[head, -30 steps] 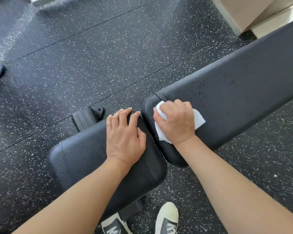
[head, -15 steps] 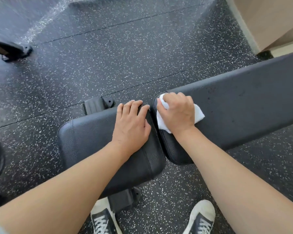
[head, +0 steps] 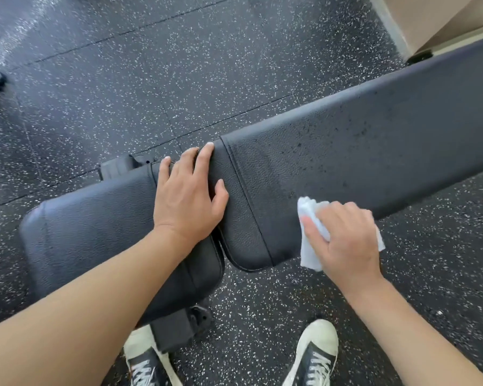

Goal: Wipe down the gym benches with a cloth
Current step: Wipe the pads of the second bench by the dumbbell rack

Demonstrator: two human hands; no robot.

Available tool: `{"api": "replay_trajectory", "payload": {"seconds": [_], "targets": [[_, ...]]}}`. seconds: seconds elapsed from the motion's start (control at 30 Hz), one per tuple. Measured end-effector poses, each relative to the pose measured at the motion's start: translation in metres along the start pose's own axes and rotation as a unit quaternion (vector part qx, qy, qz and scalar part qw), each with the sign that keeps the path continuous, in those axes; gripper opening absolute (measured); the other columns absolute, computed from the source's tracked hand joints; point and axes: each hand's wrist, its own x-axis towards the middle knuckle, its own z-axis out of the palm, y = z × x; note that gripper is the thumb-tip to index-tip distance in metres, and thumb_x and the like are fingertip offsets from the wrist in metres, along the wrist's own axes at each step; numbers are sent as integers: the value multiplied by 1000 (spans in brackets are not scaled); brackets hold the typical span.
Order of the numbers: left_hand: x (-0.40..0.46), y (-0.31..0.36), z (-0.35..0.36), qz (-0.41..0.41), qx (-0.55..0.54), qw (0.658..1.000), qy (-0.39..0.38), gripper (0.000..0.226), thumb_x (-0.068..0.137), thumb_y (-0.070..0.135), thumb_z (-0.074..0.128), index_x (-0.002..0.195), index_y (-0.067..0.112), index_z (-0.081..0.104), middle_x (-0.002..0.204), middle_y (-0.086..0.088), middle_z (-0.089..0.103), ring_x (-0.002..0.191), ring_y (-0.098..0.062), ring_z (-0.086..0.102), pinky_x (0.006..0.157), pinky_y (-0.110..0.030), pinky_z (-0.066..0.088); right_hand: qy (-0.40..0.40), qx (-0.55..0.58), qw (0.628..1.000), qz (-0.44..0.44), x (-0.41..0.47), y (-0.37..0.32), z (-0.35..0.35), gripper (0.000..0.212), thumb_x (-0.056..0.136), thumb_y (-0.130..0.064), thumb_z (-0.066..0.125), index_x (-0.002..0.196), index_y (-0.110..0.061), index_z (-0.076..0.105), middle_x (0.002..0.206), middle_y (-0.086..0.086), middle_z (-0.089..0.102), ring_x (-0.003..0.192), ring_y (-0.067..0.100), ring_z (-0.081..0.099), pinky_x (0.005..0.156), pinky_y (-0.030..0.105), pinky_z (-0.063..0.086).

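Note:
A black padded gym bench has a short seat pad at the left and a long back pad that runs to the upper right. My left hand rests flat with spread fingers across the gap between the two pads. My right hand grips a crumpled white cloth against the near edge of the long pad. Dark droplet specks dot the long pad's surface farther right.
The floor is black rubber with white flecks. The bench's black frame brackets show behind and below the seat pad. My two sneakers stand by the near side. A beige wall base is at the top right.
My right hand has slid the cloth from the far left end of the long pad towards me and to the right, onto its near edge. My left hand has stayed at the gap.

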Motion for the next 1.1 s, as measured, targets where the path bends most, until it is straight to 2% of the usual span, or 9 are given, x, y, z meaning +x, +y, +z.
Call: {"api": "replay_trajectory", "payload": {"seconds": [0.17,0.3,0.4,0.57,0.67,0.73,0.87,0.97,1.1], "targets": [[2,-1,6,0,5,1000,9,69,95,47,44,157,18,37,145,-10,52,131,-29,51,125,-52,24,72,-13,989,126,26,-15,21,31,96,-34,66,72,-16,58,71,1,48,66,27,44,64,36,25],[3,-2,6,1,4,1000,1,71,94,46,42,158,17,35,146,-11,52,133,-30,50,124,-54,24,49,53,995,70,39,-93,50,32,93,-33,68,69,-17,56,68,0,47,65,24,41,61,39,29],[3,-1,4,0,3,1000,-13,71,95,44,40,159,16,34,149,-12,50,135,-30,48,124,-54,23,41,79,995,37,44,-112,54,33,95,-30,66,67,-18,54,66,-1,45,64,24,41,59,40,32],[2,2,0,4,7,1000,-16,69,97,42,39,159,12,35,146,-15,51,134,-33,48,124,-56,23,77,15,997,20,48,-35,35,31,97,-30,62,70,-17,53,65,1,43,60,28,46,56,42,34],[3,0,2,3,8,1000,-13,68,97,43,39,159,13,36,146,-15,51,134,-33,49,124,-56,23,88,-23,990,110,63,21,21,35,97,-31,62,68,-24,42,67,-6,32,59,29,42,60,37,25],[2,0,2,1,10,1000,-13,69,96,44,39,159,13,35,146,-15,50,134,-33,49,125,-56,23,77,-23,986,145,68,19,24,37,95,-31,65,66,-21,44,66,-4,36,61,27,41,62,35,24],[2,0,2,-1,8,1000,-16,69,96,43,39,159,14,35,147,-15,50,133,-33,50,125,-56,22,48,20,996,75,89,-50,55,34,94,-34,67,68,-19,52,67,-4,39,63,21,35,63,35,24],[2,0,2,-5,10,1000,-20,70,95,42,40,159,15,35,148,-15,49,136,-33,48,125,-55,22,37,62,996,47,119,-89,74,30,93,-34,67,69,-18,57,67,0,51,64,26,47,61,40,33],[3,-1,3,-2,11,1000,-16,71,94,43,40,160,16,35,149,-15,49,137,-32,48,125,-56,23,45,76,996,14,145,-95,84,29,92,-36,67,71,-18,59,68,0,55,66,28,52,63,41,34]]}}
